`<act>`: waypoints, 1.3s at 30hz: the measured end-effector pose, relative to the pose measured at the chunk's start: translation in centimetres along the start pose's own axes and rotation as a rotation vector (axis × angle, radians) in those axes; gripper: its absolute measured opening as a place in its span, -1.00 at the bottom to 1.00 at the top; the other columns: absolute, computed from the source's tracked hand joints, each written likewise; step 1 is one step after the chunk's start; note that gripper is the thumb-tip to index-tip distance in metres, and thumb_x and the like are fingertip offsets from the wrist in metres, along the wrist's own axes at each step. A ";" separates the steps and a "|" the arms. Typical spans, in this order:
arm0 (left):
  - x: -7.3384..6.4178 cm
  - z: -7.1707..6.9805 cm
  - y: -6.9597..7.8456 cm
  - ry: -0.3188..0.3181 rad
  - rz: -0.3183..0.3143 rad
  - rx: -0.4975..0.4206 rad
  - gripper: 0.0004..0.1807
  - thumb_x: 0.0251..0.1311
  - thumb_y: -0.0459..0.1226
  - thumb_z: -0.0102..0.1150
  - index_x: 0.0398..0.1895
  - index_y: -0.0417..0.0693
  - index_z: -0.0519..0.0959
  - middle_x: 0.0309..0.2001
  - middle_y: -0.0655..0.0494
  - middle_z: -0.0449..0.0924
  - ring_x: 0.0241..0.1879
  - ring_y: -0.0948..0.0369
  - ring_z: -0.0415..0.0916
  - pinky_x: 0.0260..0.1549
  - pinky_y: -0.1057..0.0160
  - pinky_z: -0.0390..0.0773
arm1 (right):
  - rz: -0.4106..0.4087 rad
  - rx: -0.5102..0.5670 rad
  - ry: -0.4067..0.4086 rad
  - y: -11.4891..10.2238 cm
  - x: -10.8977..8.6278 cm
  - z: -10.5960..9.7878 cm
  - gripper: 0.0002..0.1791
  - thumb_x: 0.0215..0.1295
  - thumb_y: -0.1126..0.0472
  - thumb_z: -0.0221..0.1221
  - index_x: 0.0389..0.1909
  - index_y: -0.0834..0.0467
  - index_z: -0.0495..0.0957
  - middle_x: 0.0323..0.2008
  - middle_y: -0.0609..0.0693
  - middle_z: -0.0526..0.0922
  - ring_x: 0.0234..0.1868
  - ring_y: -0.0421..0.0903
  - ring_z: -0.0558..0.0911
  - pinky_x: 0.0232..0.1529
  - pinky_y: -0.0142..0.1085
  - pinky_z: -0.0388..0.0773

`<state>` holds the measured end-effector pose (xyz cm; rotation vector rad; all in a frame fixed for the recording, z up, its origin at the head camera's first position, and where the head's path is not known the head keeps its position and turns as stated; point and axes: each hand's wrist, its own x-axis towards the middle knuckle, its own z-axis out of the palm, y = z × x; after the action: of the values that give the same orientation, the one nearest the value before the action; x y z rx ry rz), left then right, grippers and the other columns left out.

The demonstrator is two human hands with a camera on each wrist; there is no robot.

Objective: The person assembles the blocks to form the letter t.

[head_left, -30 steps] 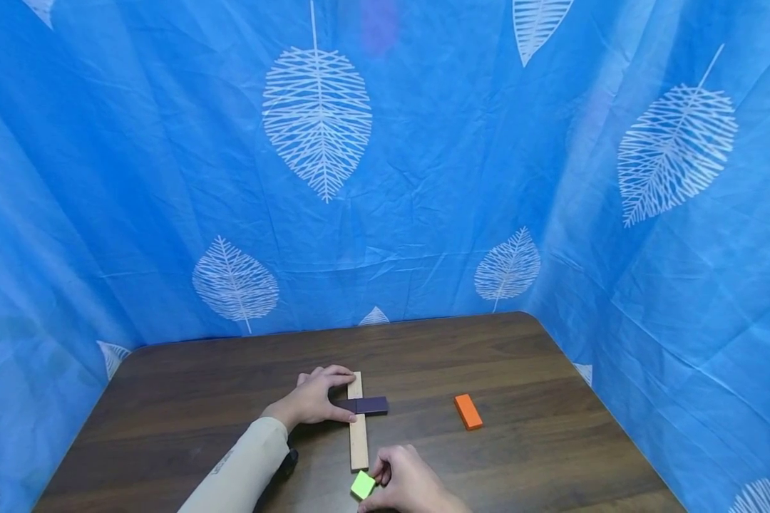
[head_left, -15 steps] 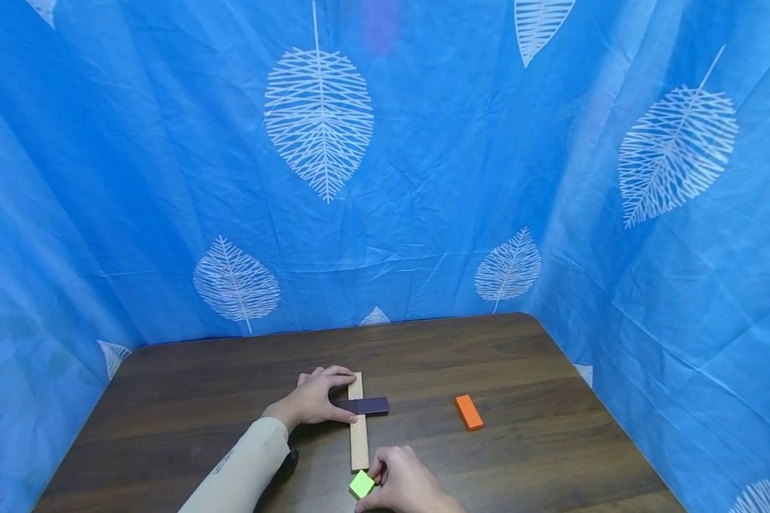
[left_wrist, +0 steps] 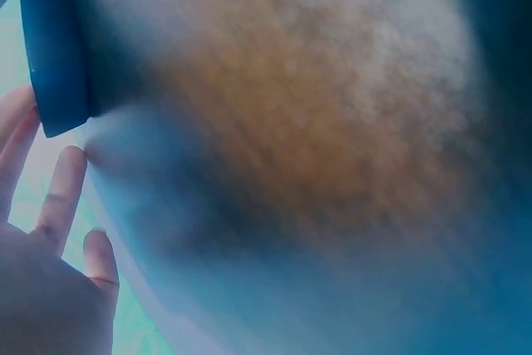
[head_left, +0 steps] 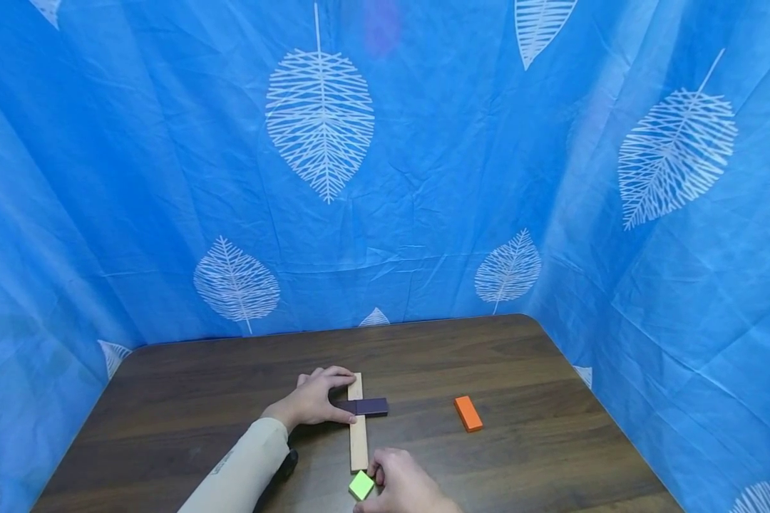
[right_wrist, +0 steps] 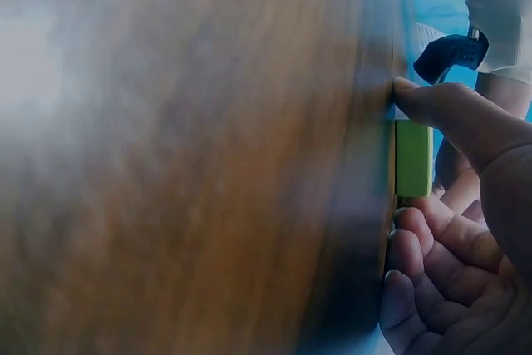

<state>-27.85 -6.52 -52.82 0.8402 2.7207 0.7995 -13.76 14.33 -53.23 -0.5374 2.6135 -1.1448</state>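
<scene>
My left hand (head_left: 317, 397) rests over a cross of flat blocks, thumb and fingertip spread apart at the left edge of a pale wooden plank (head_left: 358, 445). Through that gap runs a dark purple block (head_left: 372, 407), with a seam in it; its left part lies under the hand. In the left wrist view a dark block (left_wrist: 56, 47) stands beside the straight fingers. My right hand (head_left: 404, 484) has thumb and curled fingers around a small lime-green block (head_left: 361, 485) at the plank's near end. In the right wrist view, the green block (right_wrist: 413, 158) sits between thumb and fingers.
An orange block (head_left: 468, 413) lies apart to the right on the dark wooden table (head_left: 520, 470). Behind and beside the table hangs a blue curtain (head_left: 423, 178) with white leaf prints. A dark wrist device (head_left: 287, 464) is on the left forearm.
The green block has shifted very slightly to the left, and the right hand has moved a little with it. The left hand stays at the cross of blocks.
</scene>
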 end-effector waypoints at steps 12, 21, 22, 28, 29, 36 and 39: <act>0.0 -0.2 0.2 -0.007 -0.008 -0.009 -0.16 -0.07 0.19 0.52 0.29 0.02 0.57 0.28 0.15 0.44 0.23 -0.01 0.30 0.11 -0.24 0.13 | 0.110 -0.109 0.131 -0.1 -1.4 -3.3 -0.18 -0.27 -0.32 0.58 -0.06 0.05 0.48 -0.25 -0.16 0.51 -0.27 -0.21 0.50 -0.28 -0.26 0.51; 0.1 -0.1 0.1 -0.019 -0.016 -0.016 -0.15 -0.07 0.19 0.52 0.30 0.04 0.56 0.29 0.15 0.43 0.24 -0.01 0.29 0.12 -0.25 0.12 | 0.168 -0.213 0.351 1.7 -2.5 -7.5 0.25 -0.47 -0.45 0.56 0.32 0.09 0.41 0.18 0.07 0.51 0.10 0.08 0.51 0.01 0.09 0.51; 0.0 -0.1 0.1 -0.019 -0.015 -0.019 -0.15 -0.07 0.19 0.52 0.30 0.03 0.56 0.29 0.15 0.43 0.24 -0.01 0.29 0.12 -0.25 0.12 | 0.165 -0.226 0.377 2.0 -2.6 -7.9 0.26 -0.49 -0.44 0.57 0.32 0.09 0.42 0.17 0.06 0.51 0.12 0.08 0.52 0.01 0.08 0.51; -0.1 0.0 0.2 -0.019 -0.015 -0.023 -0.16 -0.07 0.18 0.53 0.30 0.03 0.57 0.29 0.14 0.43 0.24 -0.01 0.29 0.11 -0.25 0.13 | 0.241 -0.272 0.441 4.4 -3.3 -10.7 0.26 -0.54 -0.35 0.63 0.32 0.11 0.43 0.17 0.10 0.53 0.15 0.17 0.49 0.02 0.14 0.50; -0.1 0.0 0.2 -0.019 -0.017 -0.023 -0.16 -0.07 0.18 0.52 0.30 0.03 0.56 0.29 0.14 0.43 0.24 -0.01 0.29 0.11 -0.25 0.13 | 0.257 -0.276 0.441 4.8 -3.4 -11.1 0.25 -0.53 -0.34 0.63 0.32 0.12 0.43 0.17 0.12 0.53 0.14 0.17 0.50 0.03 0.15 0.50; -0.1 -0.3 0.3 -0.019 -0.022 -0.028 -0.16 -0.07 0.18 0.53 0.30 0.03 0.57 0.29 0.15 0.43 0.24 -0.01 0.29 0.13 -0.25 0.13 | 0.331 -0.283 0.408 7.9 -3.8 -13.1 0.14 -0.44 -0.19 0.66 0.23 0.29 0.47 -0.04 0.08 0.63 -0.06 0.06 0.62 -0.05 0.07 0.55; -0.1 -0.3 0.3 -0.021 -0.025 -0.026 -0.16 -0.07 0.18 0.53 0.30 0.04 0.56 0.29 0.15 0.43 0.24 -0.01 0.29 0.13 -0.26 0.13 | 0.372 -0.232 0.386 8.7 -3.8 -13.2 0.05 -0.38 -0.14 0.66 0.17 0.33 0.52 -0.16 0.03 0.65 -0.14 0.00 0.62 -0.10 0.03 0.55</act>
<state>-27.73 -6.50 -52.41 0.8033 2.6911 0.8142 -17.05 30.09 -50.65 0.1531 3.0170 -0.9010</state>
